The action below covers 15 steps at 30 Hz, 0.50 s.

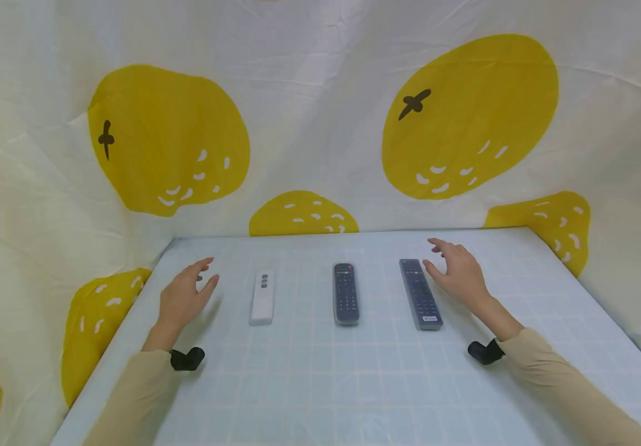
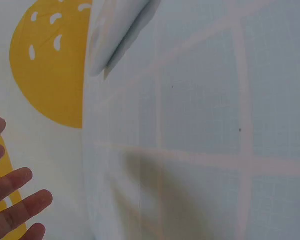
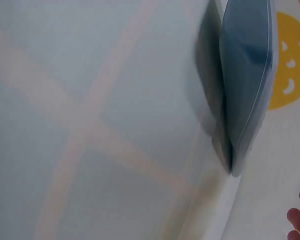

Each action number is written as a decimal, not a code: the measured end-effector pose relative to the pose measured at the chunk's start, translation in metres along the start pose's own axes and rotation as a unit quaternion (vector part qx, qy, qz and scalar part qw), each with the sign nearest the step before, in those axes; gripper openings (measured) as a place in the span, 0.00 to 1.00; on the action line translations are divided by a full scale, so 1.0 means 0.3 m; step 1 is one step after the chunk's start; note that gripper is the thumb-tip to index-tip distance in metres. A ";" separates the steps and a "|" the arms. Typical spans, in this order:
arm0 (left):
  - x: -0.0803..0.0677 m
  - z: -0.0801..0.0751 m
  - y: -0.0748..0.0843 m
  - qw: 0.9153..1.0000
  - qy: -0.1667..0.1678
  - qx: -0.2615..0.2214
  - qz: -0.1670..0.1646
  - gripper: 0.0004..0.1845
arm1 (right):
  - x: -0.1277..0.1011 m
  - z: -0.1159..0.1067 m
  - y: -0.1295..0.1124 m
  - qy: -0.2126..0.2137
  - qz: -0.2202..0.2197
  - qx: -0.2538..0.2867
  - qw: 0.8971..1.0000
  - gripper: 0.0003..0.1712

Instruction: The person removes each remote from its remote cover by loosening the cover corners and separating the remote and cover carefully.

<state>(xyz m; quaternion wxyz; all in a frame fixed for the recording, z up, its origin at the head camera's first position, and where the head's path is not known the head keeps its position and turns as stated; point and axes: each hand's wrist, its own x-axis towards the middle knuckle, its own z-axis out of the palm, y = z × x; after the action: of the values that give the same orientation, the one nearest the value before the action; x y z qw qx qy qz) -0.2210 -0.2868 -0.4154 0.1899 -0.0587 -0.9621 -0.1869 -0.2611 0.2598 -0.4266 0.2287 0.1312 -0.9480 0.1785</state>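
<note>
On worktop [image 1: 320,384], three remotes in a row, none lifted yet. Right hand [image 1: 456,269] with grip loosely spread, empty, thumb just beside long dark remote [image 1: 420,293]. Left hand [image 1: 183,296] spread, empty, near white remote [image 1: 262,296]. Between those two, shorter dark remote [image 1: 345,293], untouched.

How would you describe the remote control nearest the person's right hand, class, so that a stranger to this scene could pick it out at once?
On the pale blue checked table, three remotes lie in a row before the lemon-print cloth. Go to the one at the right end, beside the right hand. This dark remote is the longest and slimmest, unlike the shorter dark remote in the middle and the white remote on the left.
</note>
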 end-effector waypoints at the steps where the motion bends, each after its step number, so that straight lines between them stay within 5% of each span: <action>1: -0.002 0.005 0.001 1.000 0.005 -0.004 -0.001 0.23 | 0.000 0.004 -0.011 -0.005 0.001 0.004 1.000 0.29; 10: -0.012 0.032 0.041 0.997 -0.016 -0.049 -0.055 0.19 | 0.001 0.031 -0.122 0.003 -0.029 0.049 0.998 0.29; 15: -0.020 0.047 0.068 0.996 -0.007 -0.070 -0.053 0.19 | 0.014 0.045 -0.194 -0.010 -0.003 0.153 0.988 0.27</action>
<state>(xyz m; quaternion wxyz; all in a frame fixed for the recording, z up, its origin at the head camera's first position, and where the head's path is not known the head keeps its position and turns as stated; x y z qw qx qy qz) -0.2166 -0.2628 -0.4230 0.1688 -0.0221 -0.9497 -0.2629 -0.2506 0.2012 -0.4195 0.1968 0.1692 -0.9115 0.3192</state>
